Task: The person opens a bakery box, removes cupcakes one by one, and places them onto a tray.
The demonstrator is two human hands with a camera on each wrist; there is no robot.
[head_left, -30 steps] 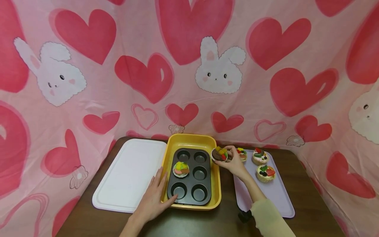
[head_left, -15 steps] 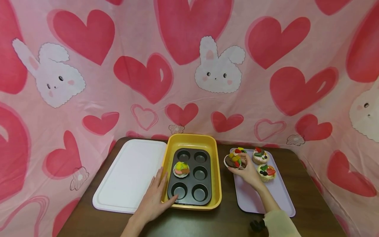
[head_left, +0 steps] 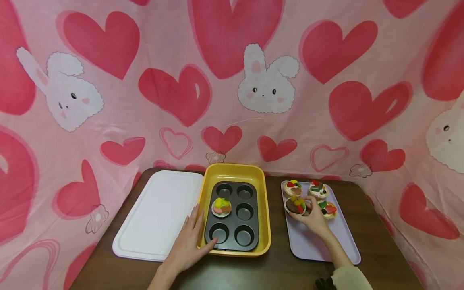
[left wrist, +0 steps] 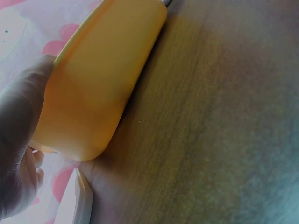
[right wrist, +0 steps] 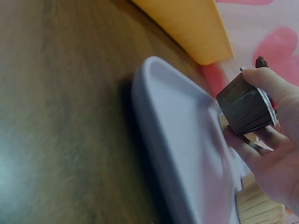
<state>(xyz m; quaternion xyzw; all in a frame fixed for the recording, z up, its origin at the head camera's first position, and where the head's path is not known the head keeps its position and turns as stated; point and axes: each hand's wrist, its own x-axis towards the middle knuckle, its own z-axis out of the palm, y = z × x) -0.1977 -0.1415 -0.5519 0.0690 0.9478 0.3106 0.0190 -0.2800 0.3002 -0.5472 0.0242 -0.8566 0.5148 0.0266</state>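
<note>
My right hand (head_left: pixel 314 219) pinches a brown chocolate cupcake (head_left: pixel 295 204) topped with yellow, red and green fruit pieces, over the lilac tray (head_left: pixel 308 245). In the right wrist view, thumb and fingers hold the dark fluted cup (right wrist: pixel 245 105) by its sides, above the tray. My left hand (head_left: pixel 188 239) lies at the near left corner of the yellow tray (head_left: pixel 235 171), fingers spread along its rim. Inside that tray sits a dark muffin tin (head_left: pixel 233 237); one cupcake with yellow and pink topping (head_left: pixel 221 207) is in its middle left cup, and the other cups hold nothing.
Three fruit-topped tarts stand at the lilac tray's far end: a back left tart (head_left: pixel 292 188), a back right tart (head_left: pixel 318 189) and one tart (head_left: pixel 329 210) partly behind the right hand. A white board (head_left: pixel 157 215) lies left of the yellow tray. Patterned cloth hangs behind the table.
My right hand has carried the chocolate cupcake rightward and nearer, from the yellow tray's right edge to over the lilac tray. The left hand has stayed in place.
</note>
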